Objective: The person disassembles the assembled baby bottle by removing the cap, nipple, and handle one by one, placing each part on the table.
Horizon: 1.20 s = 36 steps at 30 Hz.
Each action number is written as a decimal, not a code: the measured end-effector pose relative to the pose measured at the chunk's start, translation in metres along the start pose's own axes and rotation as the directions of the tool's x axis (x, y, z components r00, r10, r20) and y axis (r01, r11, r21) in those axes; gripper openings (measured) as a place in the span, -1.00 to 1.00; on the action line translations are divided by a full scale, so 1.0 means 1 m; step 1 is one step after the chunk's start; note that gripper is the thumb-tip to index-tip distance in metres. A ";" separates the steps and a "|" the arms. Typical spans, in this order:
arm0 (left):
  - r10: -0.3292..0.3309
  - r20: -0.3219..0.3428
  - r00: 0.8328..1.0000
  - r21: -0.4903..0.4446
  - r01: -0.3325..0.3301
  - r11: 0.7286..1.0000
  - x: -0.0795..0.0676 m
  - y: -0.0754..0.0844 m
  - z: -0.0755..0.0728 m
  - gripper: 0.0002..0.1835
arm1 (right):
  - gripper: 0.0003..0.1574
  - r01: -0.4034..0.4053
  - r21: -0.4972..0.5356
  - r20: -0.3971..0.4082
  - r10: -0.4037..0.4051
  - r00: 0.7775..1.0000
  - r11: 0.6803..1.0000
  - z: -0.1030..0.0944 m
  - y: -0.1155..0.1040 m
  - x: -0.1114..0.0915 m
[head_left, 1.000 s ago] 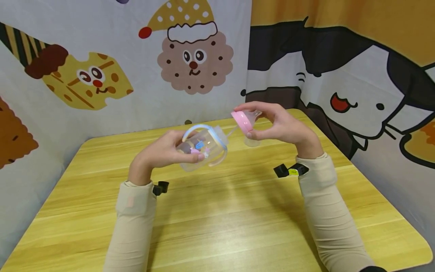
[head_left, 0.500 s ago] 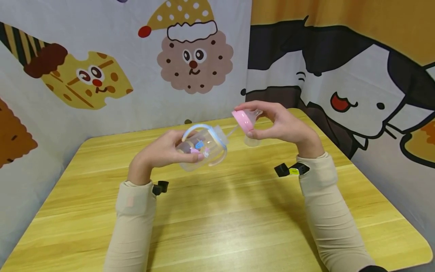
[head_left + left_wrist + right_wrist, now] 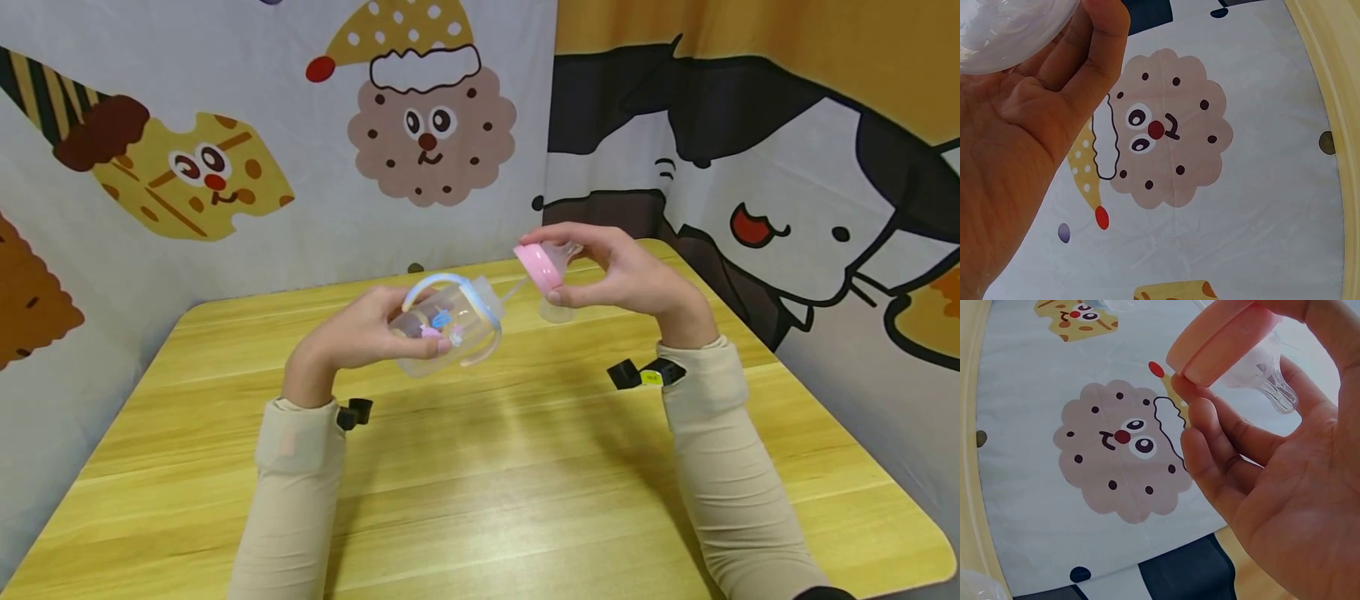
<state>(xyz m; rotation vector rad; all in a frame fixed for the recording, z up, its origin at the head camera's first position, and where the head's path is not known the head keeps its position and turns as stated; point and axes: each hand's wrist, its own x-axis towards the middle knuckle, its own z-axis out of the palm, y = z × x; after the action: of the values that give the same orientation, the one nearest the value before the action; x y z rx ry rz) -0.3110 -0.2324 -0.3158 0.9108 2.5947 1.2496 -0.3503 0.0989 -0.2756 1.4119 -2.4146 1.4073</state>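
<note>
In the head view my left hand (image 3: 360, 333) grips a clear baby bottle (image 3: 471, 321) tilted on its side, thumb across its printed front. The bottle has a blue ring with curved handles, and its uncovered neck points right. My right hand (image 3: 630, 275) pinches the rim of a pink bottle collar (image 3: 540, 267) between thumb and fingers. A clear teat (image 3: 1272, 384) sticks out of the collar toward the palm. From the collar's other side a thin straw (image 3: 514, 289) reaches toward the bottle neck. The left wrist view shows only the rounded bottle base (image 3: 1010, 31) against the fingers.
A clear cup-shaped piece (image 3: 556, 313) stands on the wood-grain table (image 3: 480, 500), below and behind the collar. Curtains (image 3: 247, 275) with cartoon prints hang right behind the table's far edge. Small black cameras (image 3: 354, 414) are strapped to both wrists.
My right hand and the pink collar have shifted very slightly to the right. The left hand and the bottle look the same.
</note>
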 end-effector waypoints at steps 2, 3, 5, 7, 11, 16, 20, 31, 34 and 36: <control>-0.001 0.000 1.000 -0.004 0.001 1.000 0.000 0.000 0.000 -0.66 | -0.28 0.004 0.009 0.001 -0.004 1.000 1.000 -0.001 0.006 0.000; -0.002 0.001 1.000 -0.006 0.002 1.000 0.000 0.000 0.000 -0.66 | -0.28 0.008 0.012 0.001 -0.008 1.000 1.000 -0.002 0.010 0.001; -0.004 0.003 1.000 -0.004 0.004 1.000 0.000 0.000 -0.001 -0.66 | -0.26 0.011 0.021 0.001 -0.011 1.000 1.000 -0.004 0.017 0.001; -0.006 0.001 1.000 0.002 0.006 1.000 0.000 0.000 -0.001 -0.66 | -0.26 0.012 0.029 0.002 -0.012 1.000 1.000 -0.005 0.023 0.002; -0.011 0.000 1.000 0.001 0.011 1.000 -0.001 -0.002 -0.002 -0.65 | -0.26 0.019 0.033 0.003 -0.020 1.000 0.999 -0.005 0.027 0.001; -0.009 0.001 1.000 -0.008 0.009 1.000 -0.001 -0.003 -0.002 -0.65 | -0.27 0.027 0.035 -0.001 -0.027 1.000 0.999 -0.006 0.027 0.001; -0.005 0.000 1.000 -0.008 0.005 1.000 -0.001 -0.003 -0.002 -0.65 | -0.27 0.029 0.046 -0.003 -0.028 1.000 0.999 -0.007 0.027 0.001; -0.003 0.004 1.000 -0.016 0.003 1.000 -0.001 -0.003 -0.001 -0.62 | -0.23 0.034 0.075 0.000 -0.035 0.999 0.997 -0.008 0.023 0.000; -0.002 0.004 1.000 -0.017 0.002 1.000 -0.001 -0.003 -0.001 -0.62 | -0.20 0.042 0.081 0.001 -0.042 0.999 0.996 -0.009 0.028 0.000; 0.002 0.003 1.000 -0.014 -0.002 1.000 -0.001 -0.003 -0.002 -0.63 | -0.20 0.044 0.080 -0.001 -0.044 0.999 0.996 -0.009 0.027 0.000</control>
<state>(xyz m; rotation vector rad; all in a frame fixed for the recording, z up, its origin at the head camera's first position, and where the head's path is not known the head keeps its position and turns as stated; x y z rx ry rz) -0.3123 -0.2356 -0.3173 0.9124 2.5796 1.2644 -0.3728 0.1103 -0.2886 1.4737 -2.3368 1.5099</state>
